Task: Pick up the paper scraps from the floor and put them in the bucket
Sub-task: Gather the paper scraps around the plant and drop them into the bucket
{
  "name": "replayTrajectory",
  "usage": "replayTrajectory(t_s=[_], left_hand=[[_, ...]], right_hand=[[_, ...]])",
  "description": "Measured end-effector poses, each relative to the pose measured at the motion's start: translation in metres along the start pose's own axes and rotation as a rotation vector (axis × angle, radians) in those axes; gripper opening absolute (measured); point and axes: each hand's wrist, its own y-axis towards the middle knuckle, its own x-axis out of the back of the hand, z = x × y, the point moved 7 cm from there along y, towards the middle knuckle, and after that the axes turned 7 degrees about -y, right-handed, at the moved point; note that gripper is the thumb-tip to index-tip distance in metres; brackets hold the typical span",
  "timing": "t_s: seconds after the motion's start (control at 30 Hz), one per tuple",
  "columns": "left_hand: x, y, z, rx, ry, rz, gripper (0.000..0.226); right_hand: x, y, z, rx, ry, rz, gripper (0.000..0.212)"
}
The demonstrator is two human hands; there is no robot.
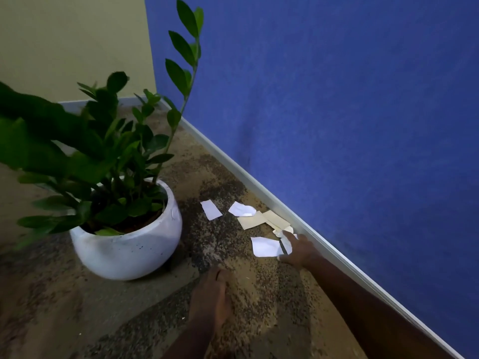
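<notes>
Down on a speckled brown floor (233,294), a round glossy white ceramic pot (127,252) holding a leafy green plant (108,151) stands in the corner, and everything else lies to its right. A flat white rectangular paper scrap (211,209) is the nearest to the pot. Just beyond it is a crumpled white scrap (242,209), then two beige card pieces (252,220) that overlap and touch the pale skirting board (259,189) under the textured blue wall (337,112). Farther right of the pot, nearer the camera, a larger torn white sheet (265,246) lies flat on the floor.

The right hand (298,251) reaches in along the skirting board, farthest from the pot, with thumb and fingers curled around a narrow white paper strip (286,243) beside the torn sheet. The left hand (211,291) rests on the floor to the lower right of the pot, well apart from the scraps. It is blurred, but its fingers look straight and together, and it holds nothing.
</notes>
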Motion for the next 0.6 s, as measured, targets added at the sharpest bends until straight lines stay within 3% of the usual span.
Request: replayTrajectory(t_s=[0.23, 0.37, 0.47, 0.6], left_hand=[[0.002, 0.008, 0.001, 0.066, -0.004, -0.050, 0.045], [0.006, 0.015, -0.001, 0.089, -0.141, -0.091, 0.039], [0.005, 0.017, -0.004, 0.130, -0.403, -0.095, 0.034], [-0.005, 0.009, -0.011, 0.303, -0.964, -0.036, 0.036]], right_hand=[[-0.008, -0.002, 0.002, 0.007, -0.128, -0.141, 0.058], [-0.014, -0.023, 0.015, 0.060, -0.265, -0.170, 0.059], [-0.016, -0.039, 0.025, 0.070, -0.028, -0.167, 0.048], [-0.022, -0.069, 0.049, 0.143, 0.418, -0.107, 0.036]])
